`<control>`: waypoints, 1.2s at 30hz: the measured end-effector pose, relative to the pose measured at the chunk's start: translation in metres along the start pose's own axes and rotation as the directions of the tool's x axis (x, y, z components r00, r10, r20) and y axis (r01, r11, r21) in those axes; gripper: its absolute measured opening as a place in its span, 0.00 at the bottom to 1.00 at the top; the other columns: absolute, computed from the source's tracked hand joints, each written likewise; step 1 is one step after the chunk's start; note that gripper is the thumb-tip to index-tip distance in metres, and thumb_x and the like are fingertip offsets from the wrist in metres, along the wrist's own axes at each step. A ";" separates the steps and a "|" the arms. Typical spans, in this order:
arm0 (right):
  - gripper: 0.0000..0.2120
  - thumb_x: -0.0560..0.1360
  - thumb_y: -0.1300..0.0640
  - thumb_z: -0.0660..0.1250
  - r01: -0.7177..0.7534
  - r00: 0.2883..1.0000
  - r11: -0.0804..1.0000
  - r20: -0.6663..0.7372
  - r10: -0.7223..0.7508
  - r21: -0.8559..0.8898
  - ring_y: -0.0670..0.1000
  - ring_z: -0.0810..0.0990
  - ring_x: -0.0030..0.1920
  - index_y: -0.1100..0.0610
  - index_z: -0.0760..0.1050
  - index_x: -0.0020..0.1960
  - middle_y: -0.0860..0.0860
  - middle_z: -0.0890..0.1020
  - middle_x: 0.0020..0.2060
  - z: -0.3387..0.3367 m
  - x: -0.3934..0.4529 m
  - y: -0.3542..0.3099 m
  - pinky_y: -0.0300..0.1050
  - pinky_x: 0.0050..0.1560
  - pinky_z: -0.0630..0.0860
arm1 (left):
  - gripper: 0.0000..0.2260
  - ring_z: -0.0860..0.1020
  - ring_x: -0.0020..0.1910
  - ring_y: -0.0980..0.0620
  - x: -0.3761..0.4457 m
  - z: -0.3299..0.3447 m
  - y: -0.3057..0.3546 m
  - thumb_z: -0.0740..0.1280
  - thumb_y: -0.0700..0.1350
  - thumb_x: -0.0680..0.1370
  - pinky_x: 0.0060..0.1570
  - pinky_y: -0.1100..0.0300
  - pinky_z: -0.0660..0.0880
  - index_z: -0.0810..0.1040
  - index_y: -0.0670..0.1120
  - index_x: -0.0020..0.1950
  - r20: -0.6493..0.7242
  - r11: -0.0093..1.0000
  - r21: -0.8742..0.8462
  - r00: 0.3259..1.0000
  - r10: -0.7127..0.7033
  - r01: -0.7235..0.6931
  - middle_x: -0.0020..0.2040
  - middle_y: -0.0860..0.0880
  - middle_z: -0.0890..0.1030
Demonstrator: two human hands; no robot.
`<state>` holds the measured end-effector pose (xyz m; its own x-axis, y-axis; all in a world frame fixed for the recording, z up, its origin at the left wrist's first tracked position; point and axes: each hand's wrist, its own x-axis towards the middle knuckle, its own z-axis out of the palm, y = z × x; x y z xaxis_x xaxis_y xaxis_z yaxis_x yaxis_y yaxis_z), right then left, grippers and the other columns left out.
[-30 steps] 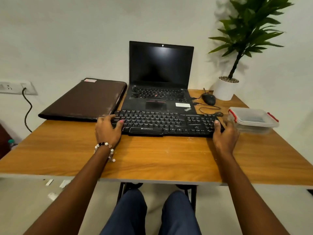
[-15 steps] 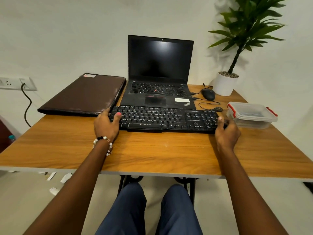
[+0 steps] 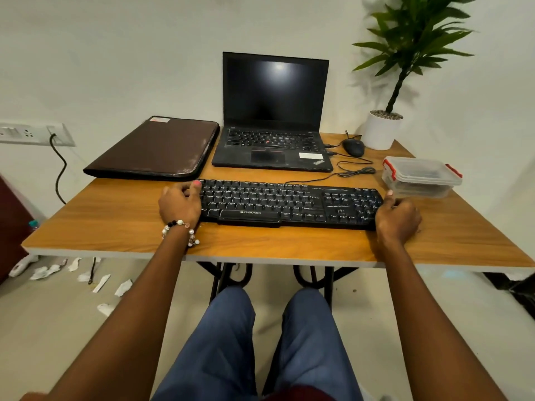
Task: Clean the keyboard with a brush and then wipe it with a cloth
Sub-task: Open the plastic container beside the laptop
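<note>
Brushing and wiping both look undone, with no brush or cloth in view: left hand (image 3: 180, 203) and right hand (image 3: 398, 217) grip the ends of the keyboard (image 3: 289, 206), lying near the table's (image 3: 115, 224) front edge.

Single head-worn wide-angle view, looking forward and down from above the seated person's lap. It faces the wall across the table (image 3: 121, 227); near edge close below, far edge and plant (image 3: 411, 39) at top. No second view.
</note>
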<state>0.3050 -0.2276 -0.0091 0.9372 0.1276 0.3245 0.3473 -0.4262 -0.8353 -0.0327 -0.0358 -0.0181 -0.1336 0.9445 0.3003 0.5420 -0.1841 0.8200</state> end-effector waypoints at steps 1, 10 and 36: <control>0.21 0.80 0.47 0.59 -0.002 1.000 1.000 -0.001 0.002 -0.006 0.63 0.75 0.58 0.65 0.78 0.51 0.63 0.80 0.53 -0.002 -0.001 0.000 0.58 0.61 0.68 | 0.19 0.78 0.52 0.42 -0.002 -0.001 0.001 0.63 0.57 0.79 0.50 0.51 0.73 0.82 0.43 0.55 -0.003 1.000 0.007 1.000 -0.004 0.004 0.53 0.41 0.81; 0.20 0.80 0.48 0.59 -0.006 1.000 0.999 -0.011 0.005 -0.037 0.62 0.74 0.58 0.65 0.79 0.51 0.61 0.80 0.53 -0.007 -0.007 -0.001 0.57 0.63 0.65 | 0.18 0.76 0.57 0.42 -0.013 -0.006 0.006 0.63 0.56 0.78 0.59 0.44 0.72 0.82 0.45 0.56 0.000 0.999 0.041 1.000 -0.022 0.022 0.56 0.41 0.80; 0.12 0.78 0.58 0.64 0.115 0.986 0.992 -0.127 -0.107 0.058 0.59 0.80 0.52 0.65 0.81 0.51 0.59 0.84 0.49 -0.059 0.140 -0.004 0.45 0.53 0.74 | 0.02 0.83 0.44 0.46 -0.097 0.186 0.245 0.70 0.45 0.76 0.47 0.52 0.80 0.83 0.49 0.45 0.659 0.949 -0.311 0.707 0.256 -0.053 0.45 0.47 0.85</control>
<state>0.4327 -0.2608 0.0656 0.8831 0.0572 0.4657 0.4538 -0.3562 -0.8168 0.2671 -0.1223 0.0632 0.5910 0.8004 0.1008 0.2629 -0.3093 0.9139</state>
